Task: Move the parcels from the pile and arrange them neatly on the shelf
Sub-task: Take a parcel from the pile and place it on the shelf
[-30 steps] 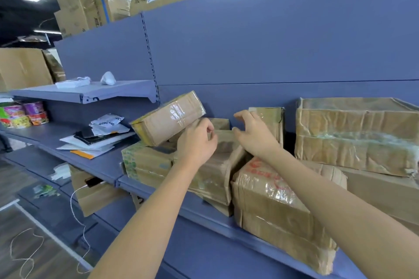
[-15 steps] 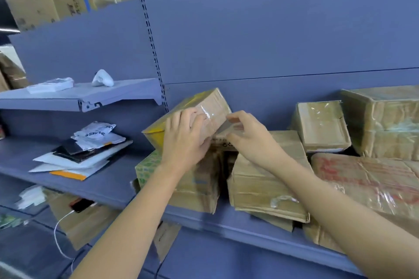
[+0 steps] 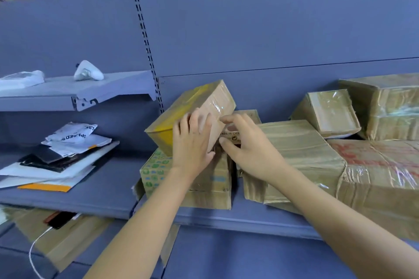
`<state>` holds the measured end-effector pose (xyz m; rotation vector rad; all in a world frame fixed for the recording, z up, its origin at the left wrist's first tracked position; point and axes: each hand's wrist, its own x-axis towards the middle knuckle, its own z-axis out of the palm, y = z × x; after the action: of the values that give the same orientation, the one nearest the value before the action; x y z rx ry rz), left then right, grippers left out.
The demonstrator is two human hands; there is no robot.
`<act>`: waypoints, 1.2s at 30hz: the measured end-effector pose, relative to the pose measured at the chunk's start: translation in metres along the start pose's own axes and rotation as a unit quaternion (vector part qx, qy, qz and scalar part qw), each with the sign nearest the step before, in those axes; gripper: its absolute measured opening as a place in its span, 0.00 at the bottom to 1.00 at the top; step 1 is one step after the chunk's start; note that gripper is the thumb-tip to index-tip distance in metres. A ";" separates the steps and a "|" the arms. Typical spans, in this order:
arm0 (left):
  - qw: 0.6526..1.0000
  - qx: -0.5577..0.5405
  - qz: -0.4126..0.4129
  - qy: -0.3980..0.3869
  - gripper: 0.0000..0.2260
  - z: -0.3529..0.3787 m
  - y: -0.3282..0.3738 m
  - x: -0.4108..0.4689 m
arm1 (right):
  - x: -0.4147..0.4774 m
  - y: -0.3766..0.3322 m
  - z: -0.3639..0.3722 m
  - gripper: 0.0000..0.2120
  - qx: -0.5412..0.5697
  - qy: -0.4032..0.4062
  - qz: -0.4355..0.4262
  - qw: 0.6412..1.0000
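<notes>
A: Where's the taped parcel (image 3: 199, 99)?
B: Tilted on the green-printed carton (image 3: 158, 172) on the shelf (image 3: 226, 215). The left hand (image 3: 192, 140) spans its near face, holding it; the right hand (image 3: 247, 149) curls at its end, grip unclear.
A: Handling?
B: Probably light and stiff, but the tape looks slick. Take it by opposite edges.

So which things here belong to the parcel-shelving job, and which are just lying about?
Job: tilted box, held by left hand; small box, pinched by right hand; green-printed box; wide taped box; shelf.
Lying about: mailer envelopes; white gadget on upper shelf; white cable.
</notes>
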<state>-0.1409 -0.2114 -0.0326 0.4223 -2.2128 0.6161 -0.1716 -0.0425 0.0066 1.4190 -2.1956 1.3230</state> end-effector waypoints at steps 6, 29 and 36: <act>0.995 -0.082 -0.035 0.040 0.41 -0.006 -0.007 0.011 | -0.001 0.004 -0.003 0.16 0.075 -0.018 0.038 0.996; 0.327 -0.882 -0.319 0.114 0.18 -0.061 -0.016 0.013 | 0.028 0.029 -0.032 0.43 0.430 0.019 0.114 0.895; 0.364 -0.874 -0.322 -0.017 0.36 -0.056 -0.025 0.006 | 0.024 0.042 -0.059 0.44 0.414 0.068 0.086 0.904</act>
<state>-0.0989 -0.2018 0.0110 0.0067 -1.2501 -2.0765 -0.2346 -0.0064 0.0304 1.2828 -1.7418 2.5245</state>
